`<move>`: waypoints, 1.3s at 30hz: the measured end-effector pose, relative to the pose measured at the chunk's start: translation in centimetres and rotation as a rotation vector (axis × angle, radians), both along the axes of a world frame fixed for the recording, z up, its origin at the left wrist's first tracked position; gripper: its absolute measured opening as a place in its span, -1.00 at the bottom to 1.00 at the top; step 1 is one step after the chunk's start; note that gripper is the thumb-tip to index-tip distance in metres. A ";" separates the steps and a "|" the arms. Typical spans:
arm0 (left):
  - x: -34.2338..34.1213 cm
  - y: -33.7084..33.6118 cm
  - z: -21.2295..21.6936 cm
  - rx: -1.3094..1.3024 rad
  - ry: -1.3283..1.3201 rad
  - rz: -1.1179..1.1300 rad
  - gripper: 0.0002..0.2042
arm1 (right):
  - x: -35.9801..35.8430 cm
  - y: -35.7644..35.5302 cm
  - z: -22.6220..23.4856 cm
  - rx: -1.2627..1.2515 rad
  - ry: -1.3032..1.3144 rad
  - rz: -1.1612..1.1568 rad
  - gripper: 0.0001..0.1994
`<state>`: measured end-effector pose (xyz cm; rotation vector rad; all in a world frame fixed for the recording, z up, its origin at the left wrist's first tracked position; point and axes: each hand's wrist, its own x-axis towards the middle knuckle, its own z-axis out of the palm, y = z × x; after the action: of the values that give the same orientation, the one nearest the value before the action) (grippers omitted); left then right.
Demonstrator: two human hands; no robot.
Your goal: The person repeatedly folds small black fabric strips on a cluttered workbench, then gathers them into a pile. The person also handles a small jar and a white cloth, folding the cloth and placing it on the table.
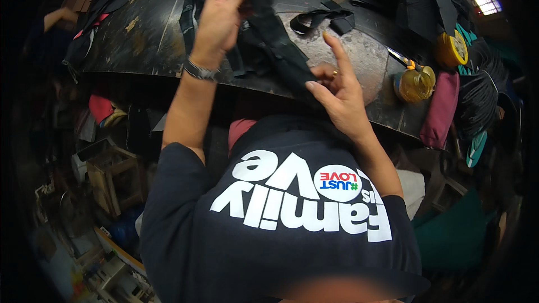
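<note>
Amber-filled jar (416, 87) right of black strip (279, 47)

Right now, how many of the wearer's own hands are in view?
2: the left hand grips a black strip higher up; the right hand is at its lower end.

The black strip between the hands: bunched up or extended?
Extended: the black strip runs lengthwise from the left hand to the right hand. Tautness unclear.
</note>
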<state>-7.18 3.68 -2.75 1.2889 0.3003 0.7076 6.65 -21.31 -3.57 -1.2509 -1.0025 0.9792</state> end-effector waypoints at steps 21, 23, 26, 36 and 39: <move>5.9 -4.8 0.5 1.258 0.647 0.205 -0.78 | 13.4 -11.7 5.1 -0.242 -1.527 -0.520 -0.73; 5.8 -4.7 0.8 1.116 0.533 0.191 -0.78 | 13.7 -11.4 4.6 -0.270 -1.546 -0.515 -0.75; 5.3 -5.2 1.0 0.494 0.150 0.028 -0.79 | 14.1 -10.9 3.9 -0.283 -1.544 -0.516 -0.80; 6.0 -9.0 -2.1 -0.245 -0.004 -0.256 -0.72 | 13.1 -9.8 4.9 -0.153 -1.375 -0.658 -0.75; 6.5 -10.9 -1.7 -0.032 0.046 -0.117 -0.72 | 10.7 -8.4 4.8 0.174 -0.936 -0.682 -0.55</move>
<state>-0.71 -7.25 -4.48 1.2824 0.2702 0.5727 17.38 -29.73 1.21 -1.7647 -1.1734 -0.2739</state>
